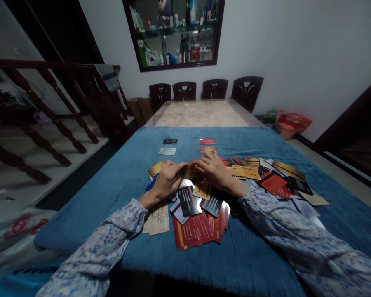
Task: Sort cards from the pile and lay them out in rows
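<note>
Between my two hands is a gold card [191, 172], gripped at its ends by the fingers. My left hand [167, 180] is closed on its left end, and my right hand [215, 171] is closed on its right end. Below them lies a loose heap of plastic cards: a black card [189, 201], a dark grey card [212, 206], a gold card [202, 189] and several red cards [198, 232] fanned at the front. Tan cards [159, 218] lie under my left wrist. Past my hands sit a black card [170, 141], a silver card [167, 151], a red card [207, 142] and a partly covered gold card [206, 150].
A blue cloth [117, 161] covers the near part of the table. On the right, beside my right forearm, spreads another pile of mixed cards [272, 181]. Dark chairs [184, 90] stand at the table's far end. White plastic bags [15, 227] are at lower left.
</note>
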Tool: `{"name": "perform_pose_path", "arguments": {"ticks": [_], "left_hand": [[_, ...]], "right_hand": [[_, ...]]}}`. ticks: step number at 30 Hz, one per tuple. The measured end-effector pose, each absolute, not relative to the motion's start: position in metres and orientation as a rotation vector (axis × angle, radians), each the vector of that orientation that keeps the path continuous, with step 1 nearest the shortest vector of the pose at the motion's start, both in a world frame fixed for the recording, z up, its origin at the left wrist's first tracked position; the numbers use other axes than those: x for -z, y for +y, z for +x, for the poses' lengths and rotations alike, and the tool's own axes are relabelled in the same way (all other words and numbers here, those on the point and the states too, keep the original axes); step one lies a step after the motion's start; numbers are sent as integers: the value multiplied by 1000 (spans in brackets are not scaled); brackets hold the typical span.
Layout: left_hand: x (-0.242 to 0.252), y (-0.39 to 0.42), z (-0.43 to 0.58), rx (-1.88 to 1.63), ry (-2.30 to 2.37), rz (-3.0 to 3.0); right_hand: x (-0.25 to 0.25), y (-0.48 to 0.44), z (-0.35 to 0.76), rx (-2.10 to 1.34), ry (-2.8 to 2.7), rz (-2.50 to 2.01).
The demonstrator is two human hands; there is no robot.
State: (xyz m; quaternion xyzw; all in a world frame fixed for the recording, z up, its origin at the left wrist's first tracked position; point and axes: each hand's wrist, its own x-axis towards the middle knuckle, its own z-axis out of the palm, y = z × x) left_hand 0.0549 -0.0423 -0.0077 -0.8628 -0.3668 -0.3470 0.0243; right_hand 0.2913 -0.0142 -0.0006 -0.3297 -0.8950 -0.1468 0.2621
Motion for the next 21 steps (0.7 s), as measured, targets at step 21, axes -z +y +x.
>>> {"name": "perform_pose_path", "arguments": {"ticks": [21], "left_hand": [[0,-35,50,1101,-1264,-2707]], "right_hand": [[-21,-22,295,353,-2561,-1061]]}}
